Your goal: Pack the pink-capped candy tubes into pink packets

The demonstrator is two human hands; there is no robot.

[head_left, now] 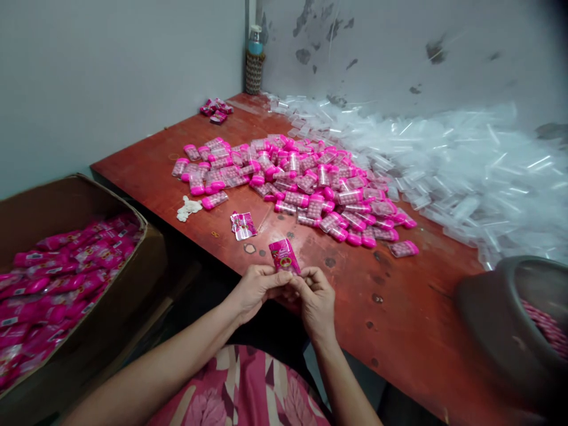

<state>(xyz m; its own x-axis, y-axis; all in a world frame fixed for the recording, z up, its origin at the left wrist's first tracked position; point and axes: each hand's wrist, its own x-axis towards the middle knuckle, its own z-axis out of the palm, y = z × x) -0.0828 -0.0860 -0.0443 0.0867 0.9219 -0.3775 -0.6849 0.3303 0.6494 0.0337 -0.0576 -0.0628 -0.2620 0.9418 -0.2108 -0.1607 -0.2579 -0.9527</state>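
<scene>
Close to the table's front edge, my left hand (pixel 261 287) and my right hand (pixel 317 296) meet at a small pink printed packet (pixel 284 255). Both pinch its lower end between thumb and fingers, and its top stands up between them. What is inside it does not show. Just beyond lie a few similar pink packets (pixel 244 226), flat on the red table (pixel 355 319). Farther back spreads a heap of small clear containers with pink caps (pixel 293 171), filled with pink balls.
A cardboard box (pixel 146 236) of filled pink packs (pixel 62 278) stands at left. Clear empty containers (pixel 444 160) are piled along the back wall. A dark tub (pixel 492 302) with pink balls sits at right. A bottle (pixel 254 65) and more packets (pixel 217 110) are at the far corner.
</scene>
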